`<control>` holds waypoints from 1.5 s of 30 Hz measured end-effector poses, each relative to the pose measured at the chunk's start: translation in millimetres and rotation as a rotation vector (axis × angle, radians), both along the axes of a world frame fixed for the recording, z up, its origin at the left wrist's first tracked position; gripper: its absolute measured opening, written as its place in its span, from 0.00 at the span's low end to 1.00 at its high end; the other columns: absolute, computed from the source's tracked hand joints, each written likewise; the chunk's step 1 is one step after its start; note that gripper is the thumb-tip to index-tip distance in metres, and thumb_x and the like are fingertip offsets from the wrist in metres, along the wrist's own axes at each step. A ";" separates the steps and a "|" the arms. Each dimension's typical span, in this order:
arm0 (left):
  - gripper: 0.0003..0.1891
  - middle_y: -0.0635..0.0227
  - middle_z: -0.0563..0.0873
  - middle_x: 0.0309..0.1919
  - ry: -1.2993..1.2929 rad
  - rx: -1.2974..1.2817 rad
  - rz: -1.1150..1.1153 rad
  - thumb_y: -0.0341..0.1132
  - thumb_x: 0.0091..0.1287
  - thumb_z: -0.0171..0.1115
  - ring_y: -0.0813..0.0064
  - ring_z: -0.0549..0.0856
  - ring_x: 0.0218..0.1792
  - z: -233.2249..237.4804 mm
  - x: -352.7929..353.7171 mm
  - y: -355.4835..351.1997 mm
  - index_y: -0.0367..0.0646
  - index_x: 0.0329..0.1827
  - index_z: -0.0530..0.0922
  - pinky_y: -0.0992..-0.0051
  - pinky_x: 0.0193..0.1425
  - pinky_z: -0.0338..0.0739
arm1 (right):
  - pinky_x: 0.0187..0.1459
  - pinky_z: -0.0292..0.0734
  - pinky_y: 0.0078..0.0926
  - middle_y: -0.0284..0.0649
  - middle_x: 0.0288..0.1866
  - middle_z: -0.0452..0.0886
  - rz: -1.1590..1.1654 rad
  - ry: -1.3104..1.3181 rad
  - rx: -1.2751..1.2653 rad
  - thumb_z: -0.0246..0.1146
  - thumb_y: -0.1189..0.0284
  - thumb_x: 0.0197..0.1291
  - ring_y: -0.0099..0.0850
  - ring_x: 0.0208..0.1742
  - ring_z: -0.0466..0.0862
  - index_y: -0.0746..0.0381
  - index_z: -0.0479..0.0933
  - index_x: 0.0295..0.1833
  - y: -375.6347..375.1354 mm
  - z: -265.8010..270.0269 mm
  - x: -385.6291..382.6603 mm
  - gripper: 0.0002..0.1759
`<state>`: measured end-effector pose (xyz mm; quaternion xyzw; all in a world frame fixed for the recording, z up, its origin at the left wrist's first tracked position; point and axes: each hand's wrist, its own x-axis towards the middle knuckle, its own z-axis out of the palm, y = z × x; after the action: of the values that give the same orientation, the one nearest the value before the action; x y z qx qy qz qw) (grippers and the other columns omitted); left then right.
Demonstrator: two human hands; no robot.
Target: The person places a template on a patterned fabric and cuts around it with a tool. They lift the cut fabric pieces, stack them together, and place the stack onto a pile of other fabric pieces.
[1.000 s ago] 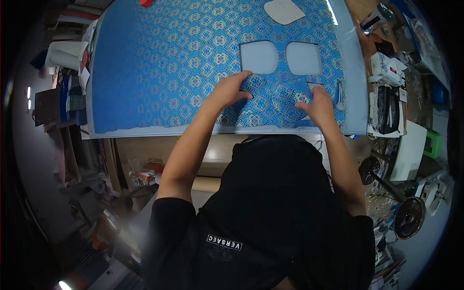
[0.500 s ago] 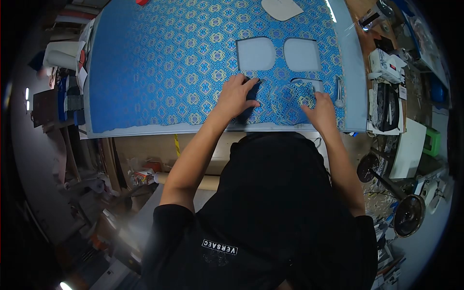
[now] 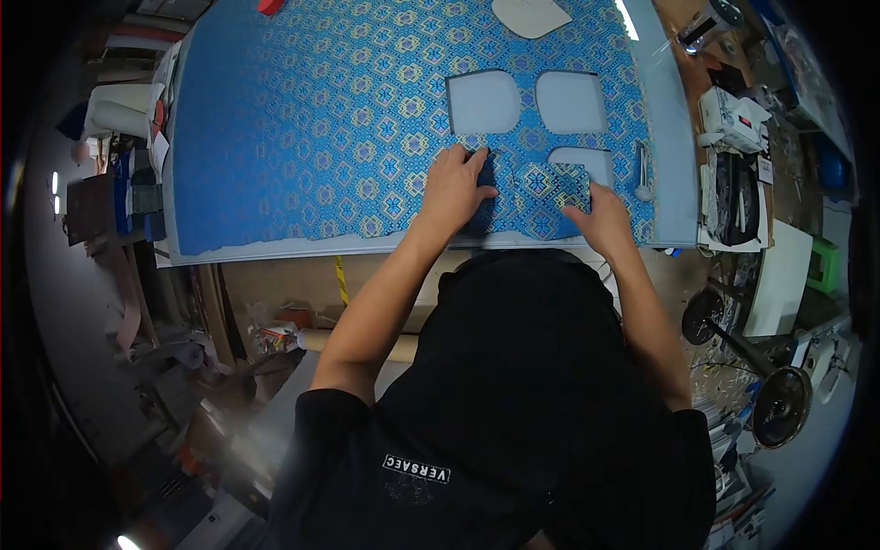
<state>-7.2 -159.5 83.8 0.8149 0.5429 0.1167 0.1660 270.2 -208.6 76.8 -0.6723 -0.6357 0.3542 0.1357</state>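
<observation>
Blue patterned fabric (image 3: 321, 119) covers most of the table. Two cut-out openings show a pale surface in it, and a third (image 3: 587, 163) is partly covered by a small patterned fabric piece (image 3: 552, 194). My right hand (image 3: 605, 218) pinches the right edge of this piece between thumb and fingers. Left of the piece, my left hand (image 3: 451, 188) rests on the fabric with thumb and fingers apart, a dark shadow beside it. A pale rounded template (image 3: 532, 16) lies farther back on the fabric.
A red object (image 3: 269, 6) sits at the table's far left. Slim tools (image 3: 643, 174) lie near the right edge. Beyond that edge are a white box (image 3: 733, 119) and a black item (image 3: 735, 203). A stand with round parts (image 3: 779, 408) is lower right.
My right hand has moved slightly down and left with the small fabric piece, so more of the third opening shows. My left hand has hardly moved.
</observation>
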 end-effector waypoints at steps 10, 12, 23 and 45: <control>0.33 0.56 0.83 0.48 0.014 -0.079 -0.017 0.41 0.49 0.84 0.51 0.82 0.51 3.5 8.1 23.2 0.41 0.59 0.83 0.58 0.56 0.78 | 0.53 0.80 0.35 0.47 0.48 0.88 -0.295 0.438 0.125 0.69 0.71 0.66 0.39 0.48 0.88 0.69 0.79 0.57 -26.6 -14.8 22.1 0.18; 0.28 0.53 0.85 0.45 0.060 0.170 -0.033 0.42 0.52 0.83 0.49 0.84 0.46 10.1 8.5 26.1 0.40 0.53 0.82 0.57 0.52 0.79 | 0.53 0.80 0.34 0.44 0.50 0.88 -0.328 0.581 0.078 0.69 0.71 0.67 0.33 0.49 0.87 0.69 0.78 0.58 -26.6 -19.7 25.4 0.18; 0.10 0.73 0.78 0.26 -0.636 -0.366 0.178 0.33 0.69 0.71 0.86 0.71 0.28 88.3 6.2 17.7 0.39 0.42 0.78 0.78 0.33 0.68 | 0.58 0.80 0.28 0.39 0.57 0.86 -0.562 1.077 -0.177 0.62 0.82 0.70 0.27 0.55 0.85 0.65 0.76 0.63 -28.0 -19.6 13.5 0.17; 0.07 0.72 0.86 0.41 -0.810 0.104 0.839 0.28 0.76 0.64 0.84 0.81 0.39 48.2 -179.7 9.9 0.36 0.52 0.78 0.80 0.46 0.75 | 0.57 0.79 0.28 0.41 0.56 0.85 -0.578 1.028 -0.161 0.60 0.81 0.65 0.30 0.54 0.85 0.69 0.75 0.61 -22.8 -37.3 3.0 0.18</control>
<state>-186.9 -149.6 132.1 0.4280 0.7059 0.5011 0.2596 273.2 -231.4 39.6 -0.5686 -0.2509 0.6299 0.4657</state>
